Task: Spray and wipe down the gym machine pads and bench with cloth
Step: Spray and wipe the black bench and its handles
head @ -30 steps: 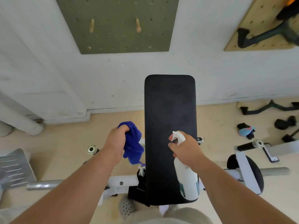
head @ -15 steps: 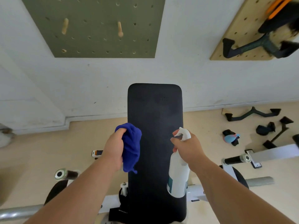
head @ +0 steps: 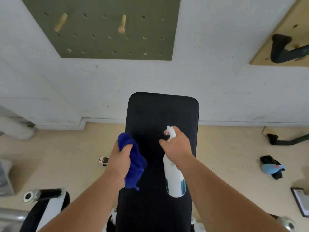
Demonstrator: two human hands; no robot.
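While the right hand (head: pixel 178 146) clamps the white spray bottle (head: pixel 173 178) over the black bench pad (head: pixel 160 206) | left hand (head: pixel 119 162) grips the bunched blue cloth (head: pixel 134 166) at the pad's left edge | spraying underway, wiping apparently all ahead | handles litter the floor (head: pixel 58 153), nothing blocks the pad

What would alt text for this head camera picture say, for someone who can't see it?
Seen from above, a person's right hand aims a white spray bottle at a black bench pad, while the left hand grips a blue cloth beside it. Behind are a white wall and a green pegboard.
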